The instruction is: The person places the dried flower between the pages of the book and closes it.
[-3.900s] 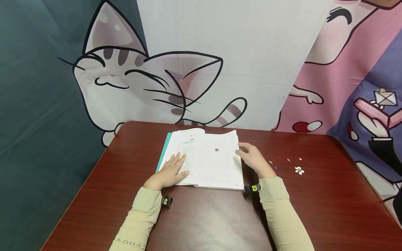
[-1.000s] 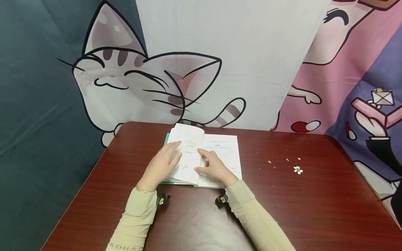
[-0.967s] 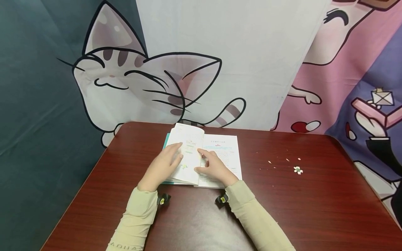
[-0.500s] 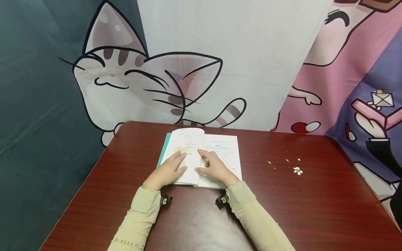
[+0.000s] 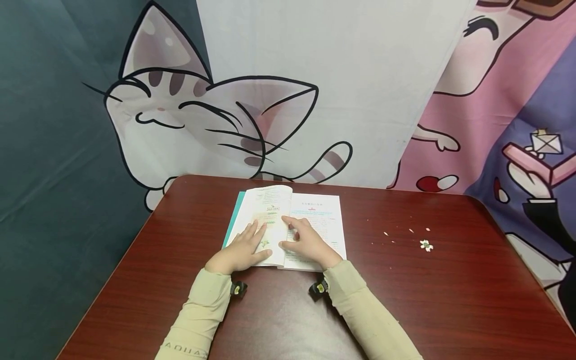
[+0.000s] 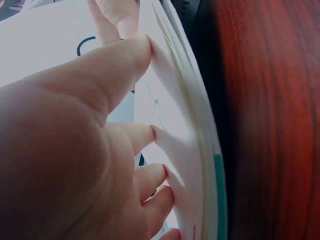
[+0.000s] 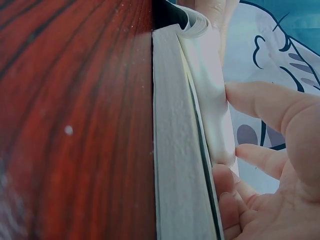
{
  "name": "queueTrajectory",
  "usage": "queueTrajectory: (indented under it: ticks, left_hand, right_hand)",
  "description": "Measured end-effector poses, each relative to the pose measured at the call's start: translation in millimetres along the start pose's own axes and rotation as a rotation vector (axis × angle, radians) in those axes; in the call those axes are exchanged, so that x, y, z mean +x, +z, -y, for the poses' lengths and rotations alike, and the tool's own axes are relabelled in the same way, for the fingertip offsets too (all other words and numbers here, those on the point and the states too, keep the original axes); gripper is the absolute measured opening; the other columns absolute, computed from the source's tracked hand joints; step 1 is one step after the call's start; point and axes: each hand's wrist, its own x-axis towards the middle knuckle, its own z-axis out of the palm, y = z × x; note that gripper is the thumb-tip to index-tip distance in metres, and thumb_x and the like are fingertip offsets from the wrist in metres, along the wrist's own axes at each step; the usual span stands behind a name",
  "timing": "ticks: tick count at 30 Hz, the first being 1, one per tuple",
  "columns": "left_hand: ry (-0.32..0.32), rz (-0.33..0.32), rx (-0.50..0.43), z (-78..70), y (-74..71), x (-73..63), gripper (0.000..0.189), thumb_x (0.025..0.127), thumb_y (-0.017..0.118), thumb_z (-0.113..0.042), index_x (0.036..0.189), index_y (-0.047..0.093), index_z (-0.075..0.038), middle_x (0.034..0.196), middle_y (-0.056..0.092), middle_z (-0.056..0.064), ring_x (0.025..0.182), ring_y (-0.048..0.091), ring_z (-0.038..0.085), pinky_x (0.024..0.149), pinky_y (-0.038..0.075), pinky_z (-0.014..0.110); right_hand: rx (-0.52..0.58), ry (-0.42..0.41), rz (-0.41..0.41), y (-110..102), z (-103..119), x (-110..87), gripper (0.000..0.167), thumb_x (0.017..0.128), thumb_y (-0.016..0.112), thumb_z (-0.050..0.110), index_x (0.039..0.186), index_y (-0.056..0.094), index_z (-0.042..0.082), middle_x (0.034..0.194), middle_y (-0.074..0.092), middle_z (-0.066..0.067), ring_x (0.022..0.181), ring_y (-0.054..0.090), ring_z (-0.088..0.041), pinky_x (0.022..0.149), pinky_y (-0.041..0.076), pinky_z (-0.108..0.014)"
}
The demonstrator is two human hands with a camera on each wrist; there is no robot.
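Observation:
An open book (image 5: 317, 212) lies on the table in the head view, a teal cover edge (image 5: 233, 219) showing on its left. My left hand (image 5: 238, 252) rests with spread fingers on the left page. In the left wrist view, the fingertips (image 6: 159, 172) press that page and the thumb reaches toward the fold. My right hand (image 5: 312, 245) lies over the right page. Its thumb and index finger are spread and touch the bulging left pages beside the fold. The right wrist view shows two fingertips (image 7: 235, 92) against the curved pages (image 7: 212, 100), the other fingers bent at the book.
To the right on the brown table (image 5: 450, 300) lies a small white flower-shaped piece (image 5: 426, 245) with several tiny pale scraps (image 5: 411, 230) near it. A cloth backdrop (image 5: 360, 100) with cartoon animals hangs behind the table's far edge.
The turned leaf has come down on the left side. My left hand has moved down and flattened on that page. Earlier my right hand went from the right page edge to the fold, then stayed.

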Motion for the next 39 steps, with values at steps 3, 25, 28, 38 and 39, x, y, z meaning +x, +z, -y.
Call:
queueTrajectory:
  ticks: [3, 25, 28, 38, 39]
  left_hand:
    - [-0.01, 0.003, 0.006, 0.2, 1.1, 0.1, 0.077, 0.105, 0.051, -0.043, 0.161, 0.019, -0.001, 0.165, 0.008, 0.029, 0.153, 0.007, 0.046, 0.119, 0.012, 0.065]
    - [-0.036, 0.029, -0.034, -3.2, -0.6, -1.4, 0.078, 0.105, 0.051, -0.042, 0.162, 0.017, -0.002, 0.166, 0.004, 0.027, 0.153, 0.003, 0.045, 0.12, 0.008, 0.064]
    - [-0.028, 0.029, -0.045, -2.7, -0.5, -1.5, 0.078, 0.105, 0.051, -0.041, 0.162, 0.016, -0.002, 0.166, 0.003, 0.027, 0.153, 0.001, 0.045, 0.12, 0.006, 0.064]
    - [-0.004, 0.01, -0.057, 9.4, 6.5, 2.3, 0.081, 0.103, 0.051, -0.048, 0.163, 0.015, -0.005, 0.167, 0.002, 0.024, 0.154, 0.0, 0.042, 0.12, 0.004, 0.063]
    - [-0.008, 0.011, -0.053, 11.1, 7.6, 3.0, 0.081, 0.103, 0.051, -0.048, 0.163, 0.014, -0.007, 0.168, 0.001, 0.023, 0.154, -0.001, 0.041, 0.121, 0.004, 0.062]
  right_hand:
    - [-0.002, 0.006, 0.0, 0.6, -0.4, 0.3, 0.075, 0.089, 0.079, 0.023, 0.155, 0.044, 0.015, 0.122, 0.052, -0.007, 0.09, 0.047, -0.017, 0.075, 0.043, -0.031]
    - [0.073, -0.118, 0.136, -34.5, -5.1, -9.2, 0.042, 0.096, 0.067, 0.018, 0.136, 0.061, 0.005, 0.108, 0.068, -0.008, 0.089, 0.066, -0.018, 0.081, 0.051, -0.034]
    - [0.037, -0.149, 0.1, -54.1, -6.7, -17.2, 0.033, 0.098, 0.065, 0.016, 0.128, 0.066, 0.003, 0.1, 0.07, -0.005, 0.083, 0.068, -0.017, 0.075, 0.053, -0.033]
    - [-0.176, -0.17, -0.101, -117.5, -26.0, -57.5, 0.021, 0.094, 0.07, 0.01, 0.115, 0.072, 0.005, 0.096, 0.07, 0.0, 0.081, 0.064, -0.014, 0.074, 0.054, -0.034]
    - [-0.193, -0.168, -0.11, -122.5, -29.4, -61.4, 0.021, 0.094, 0.07, 0.01, 0.115, 0.072, 0.005, 0.096, 0.07, 0.0, 0.082, 0.064, -0.014, 0.075, 0.054, -0.035]
